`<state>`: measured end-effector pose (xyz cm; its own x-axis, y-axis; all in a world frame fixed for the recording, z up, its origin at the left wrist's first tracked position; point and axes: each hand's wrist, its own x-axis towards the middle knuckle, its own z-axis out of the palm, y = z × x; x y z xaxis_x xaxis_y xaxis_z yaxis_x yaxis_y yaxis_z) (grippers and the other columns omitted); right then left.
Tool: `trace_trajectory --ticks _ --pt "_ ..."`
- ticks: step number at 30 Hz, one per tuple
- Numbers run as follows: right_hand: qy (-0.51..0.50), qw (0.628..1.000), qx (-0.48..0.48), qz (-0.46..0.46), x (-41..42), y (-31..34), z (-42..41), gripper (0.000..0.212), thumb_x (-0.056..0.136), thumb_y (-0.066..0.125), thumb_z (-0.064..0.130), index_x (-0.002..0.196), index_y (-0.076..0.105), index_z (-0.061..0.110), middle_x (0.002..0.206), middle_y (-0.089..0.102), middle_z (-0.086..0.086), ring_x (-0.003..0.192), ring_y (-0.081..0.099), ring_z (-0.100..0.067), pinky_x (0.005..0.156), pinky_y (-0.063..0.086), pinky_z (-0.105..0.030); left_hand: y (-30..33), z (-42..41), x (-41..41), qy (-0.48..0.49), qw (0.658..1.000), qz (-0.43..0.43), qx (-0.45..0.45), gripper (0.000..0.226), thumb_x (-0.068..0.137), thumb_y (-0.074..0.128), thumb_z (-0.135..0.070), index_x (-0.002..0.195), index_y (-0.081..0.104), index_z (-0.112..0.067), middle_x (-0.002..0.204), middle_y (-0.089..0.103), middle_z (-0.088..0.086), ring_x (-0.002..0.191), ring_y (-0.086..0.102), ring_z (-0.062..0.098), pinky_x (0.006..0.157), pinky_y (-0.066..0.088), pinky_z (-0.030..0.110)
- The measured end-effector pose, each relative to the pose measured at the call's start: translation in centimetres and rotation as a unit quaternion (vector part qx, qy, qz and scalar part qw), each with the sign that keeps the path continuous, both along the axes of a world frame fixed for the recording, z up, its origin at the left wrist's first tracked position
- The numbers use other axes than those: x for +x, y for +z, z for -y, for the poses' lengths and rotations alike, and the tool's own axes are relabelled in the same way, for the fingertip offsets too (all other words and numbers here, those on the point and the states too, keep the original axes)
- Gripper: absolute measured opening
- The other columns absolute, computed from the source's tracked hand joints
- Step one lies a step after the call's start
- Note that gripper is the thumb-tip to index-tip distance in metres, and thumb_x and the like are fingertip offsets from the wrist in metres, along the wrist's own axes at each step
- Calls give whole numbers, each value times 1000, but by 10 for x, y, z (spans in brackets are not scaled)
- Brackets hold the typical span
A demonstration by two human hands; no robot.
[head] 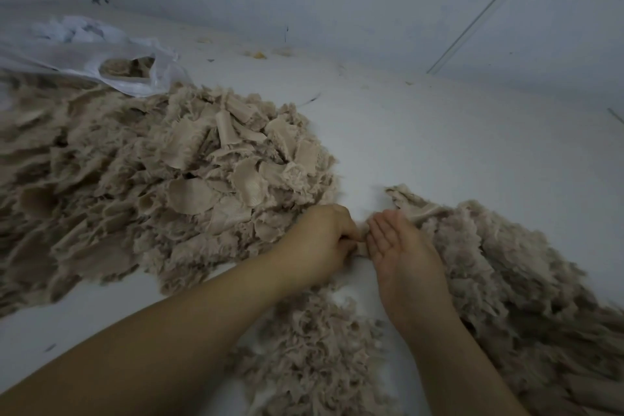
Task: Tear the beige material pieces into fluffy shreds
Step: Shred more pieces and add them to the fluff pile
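Two heaps tell the story: a big mound of whole beige pieces (216, 159) lies left on the white surface (439, 145), with fluffy shreds (506, 263) piled right and near. More pieces show inside the plastic bag (128, 71). The left hand (320, 236) pinches a small piece (362, 243) between both hands; the right hand (401, 246) lies against it, fingers straight, palm up. I'd judge well over half remains.
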<state>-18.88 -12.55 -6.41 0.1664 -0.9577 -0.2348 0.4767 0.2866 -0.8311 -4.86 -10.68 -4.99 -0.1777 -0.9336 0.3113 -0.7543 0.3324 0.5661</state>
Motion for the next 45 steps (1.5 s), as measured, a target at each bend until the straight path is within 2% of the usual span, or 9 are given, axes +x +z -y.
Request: trace_trajectory --ticks 4,7,12,18,21,25,35,40,45 --pt "-7 998 -28 -50 0 -4 0 43 105 47 22 138 48 -7 137 51 -29 127 53 -37 107 47 -42 4 -15 5 75 981 -178 25 16 89 65 1 77 72 -8 69 62 -2 57 61 11 56 54 25" --pt "2 996 -54 -74 1 -7 -1 12 101 56 24 108 67 25 130 63 0 116 62 -10 95 48 -25 6 -24 9 119 958 -261 15 23 93 61 -5 74 67 -16 62 64 5 51 61 13 49 54 29" --pt "53 979 -135 -144 0 -8 -4 42 76 74 58 96 76 20 119 68 1 121 59 -16 112 42 -46 11 -26 4 139 980 -111 -86 15 92 63 -14 79 65 -8 71 58 3 68 53 16 64 45 34" --pt "71 959 -199 -188 2 -5 -9 81 70 70 75 83 68 -5 89 61 -38 77 60 -37 75 48 -38 11 -30 -10 100 986 10 -133 19 92 53 -23 88 66 -10 78 56 1 71 54 20 60 48 40" --pt "49 969 -170 -173 1 -4 -9 64 87 66 53 85 63 -11 87 56 -44 74 54 -33 70 43 -45 11 -32 -11 55 994 -24 -93 6 89 61 -17 88 64 -12 73 50 -3 69 48 12 62 47 37" --pt "68 968 -154 -188 -2 -7 -6 39 101 57 28 78 71 -1 76 69 -27 66 64 -37 64 53 -42 14 -27 -2 146 940 -309 15 24 89 60 -3 100 65 -23 72 55 -3 58 50 4 56 46 26" --pt "116 953 -198 -199 -2 -4 -8 28 99 59 21 87 77 3 85 75 -20 82 71 -41 72 58 -36 26 -15 3 92 906 -378 170 19 91 68 -20 80 75 -7 68 70 2 62 64 8 55 48 20" --pt "90 966 -161 -183 0 -6 -5 28 96 62 22 82 78 4 83 74 -24 83 65 -51 80 55 -57 20 -15 -3 166 840 -502 124 26 96 60 -15 79 67 3 61 58 8 43 49 11 40 38 17" --pt "68 979 -127 -142 -2 -6 -4 46 78 67 44 83 74 -1 86 72 -25 80 68 -37 76 55 -47 16 -24 7 92 880 -415 213 45 87 66 -41 88 65 4 54 59 2 35 35 10 36 27 17"
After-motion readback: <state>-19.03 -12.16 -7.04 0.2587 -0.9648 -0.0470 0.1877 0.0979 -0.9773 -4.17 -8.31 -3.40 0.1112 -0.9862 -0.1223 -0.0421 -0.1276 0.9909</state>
